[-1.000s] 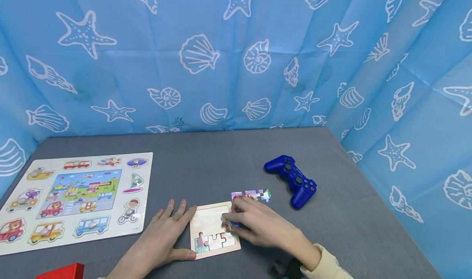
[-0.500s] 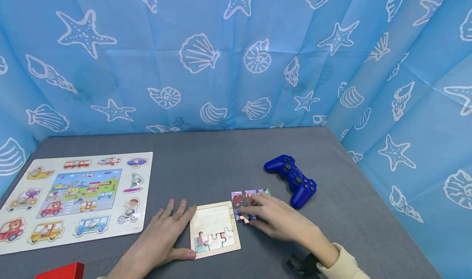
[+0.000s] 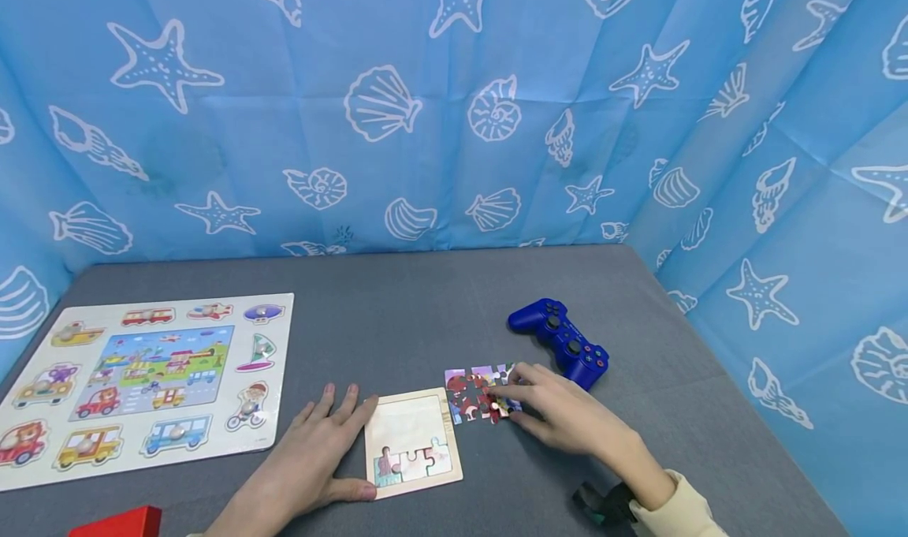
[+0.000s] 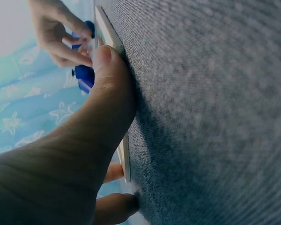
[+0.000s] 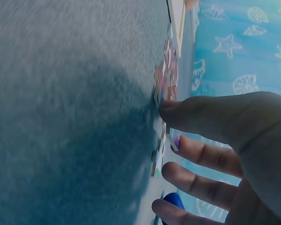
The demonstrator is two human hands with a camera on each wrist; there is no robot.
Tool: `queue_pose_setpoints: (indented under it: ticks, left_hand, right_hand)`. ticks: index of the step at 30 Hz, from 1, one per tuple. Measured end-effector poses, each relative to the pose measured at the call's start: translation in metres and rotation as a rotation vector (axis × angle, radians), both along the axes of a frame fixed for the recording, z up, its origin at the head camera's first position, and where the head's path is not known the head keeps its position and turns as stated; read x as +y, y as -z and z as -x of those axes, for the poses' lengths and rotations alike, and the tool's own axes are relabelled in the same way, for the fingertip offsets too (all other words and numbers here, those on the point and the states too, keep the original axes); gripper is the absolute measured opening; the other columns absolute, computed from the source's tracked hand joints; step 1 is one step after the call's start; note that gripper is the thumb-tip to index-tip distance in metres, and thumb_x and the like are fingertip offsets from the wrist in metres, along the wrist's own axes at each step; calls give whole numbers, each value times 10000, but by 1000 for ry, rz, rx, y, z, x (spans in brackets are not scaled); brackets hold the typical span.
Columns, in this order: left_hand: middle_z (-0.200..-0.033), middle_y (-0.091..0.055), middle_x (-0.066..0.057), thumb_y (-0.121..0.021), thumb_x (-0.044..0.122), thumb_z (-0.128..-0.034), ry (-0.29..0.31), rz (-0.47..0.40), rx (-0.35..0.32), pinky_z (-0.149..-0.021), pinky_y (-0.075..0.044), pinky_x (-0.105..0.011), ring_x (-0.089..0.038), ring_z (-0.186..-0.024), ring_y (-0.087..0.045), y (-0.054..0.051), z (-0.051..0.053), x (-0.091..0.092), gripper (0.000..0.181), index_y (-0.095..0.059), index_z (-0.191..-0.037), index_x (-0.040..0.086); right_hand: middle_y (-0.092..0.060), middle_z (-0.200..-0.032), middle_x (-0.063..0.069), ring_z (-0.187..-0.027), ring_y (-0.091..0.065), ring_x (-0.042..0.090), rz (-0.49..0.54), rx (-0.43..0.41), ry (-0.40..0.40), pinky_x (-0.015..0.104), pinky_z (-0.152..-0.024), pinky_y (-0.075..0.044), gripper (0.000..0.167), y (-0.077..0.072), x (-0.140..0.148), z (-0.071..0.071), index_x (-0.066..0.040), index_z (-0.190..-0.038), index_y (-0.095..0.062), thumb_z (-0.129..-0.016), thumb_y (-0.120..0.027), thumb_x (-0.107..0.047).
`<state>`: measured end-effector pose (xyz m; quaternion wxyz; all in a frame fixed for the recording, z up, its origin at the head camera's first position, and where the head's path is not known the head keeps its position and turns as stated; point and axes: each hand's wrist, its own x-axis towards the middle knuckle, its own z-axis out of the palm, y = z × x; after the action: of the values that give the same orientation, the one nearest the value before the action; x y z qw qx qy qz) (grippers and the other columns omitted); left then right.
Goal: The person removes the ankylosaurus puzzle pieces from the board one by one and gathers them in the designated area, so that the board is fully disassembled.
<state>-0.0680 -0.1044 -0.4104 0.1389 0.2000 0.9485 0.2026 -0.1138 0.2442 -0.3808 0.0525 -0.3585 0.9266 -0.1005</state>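
Note:
My left hand (image 3: 317,444) lies with its fingers spread along the left edge of a square wooden puzzle frame (image 3: 455,442). A row of joined pieces (image 3: 414,464) fills the frame's lower part; above them is bare board. Just right of the frame, loose colourful pieces (image 3: 463,395) lie close together. Over their right side, my right hand (image 3: 556,411) pinches a puzzle piece between thumb and forefinger. In the right wrist view the thumb and forefinger of the right hand (image 5: 225,140) meet around the piece, the other fingers apart; its picture is mostly hidden.
A blue game controller (image 3: 567,348) lies behind and right of the pieces. A large white board (image 3: 277,363) with vehicle pictures covers the left of the grey table (image 3: 397,300). A red object (image 3: 124,523) is at the bottom left edge. Blue patterned curtains hang behind.
My right hand has moved from over the wooden frame rightward across the loose pieces, uncovering more of them and the frame's right edge. My left hand has stayed in place.

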Motion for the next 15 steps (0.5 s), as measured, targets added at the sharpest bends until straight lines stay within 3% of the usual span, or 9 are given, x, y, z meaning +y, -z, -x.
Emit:
queue_pose_setpoints:
  ticks: [15]
  left_hand:
    - [-1569,-418,-309,-852,630,-642,-10,-7,-10,-1107,-325,-769,-620,-1446,-328,1,0,0,1132,-442,-1540,76]
  right_hand:
    - [-583,-974,-59,-771,-402,3,11,-14,51,176,-653,-372,382,7,14,4,-176,-1287,-724,-908,-766,-158]
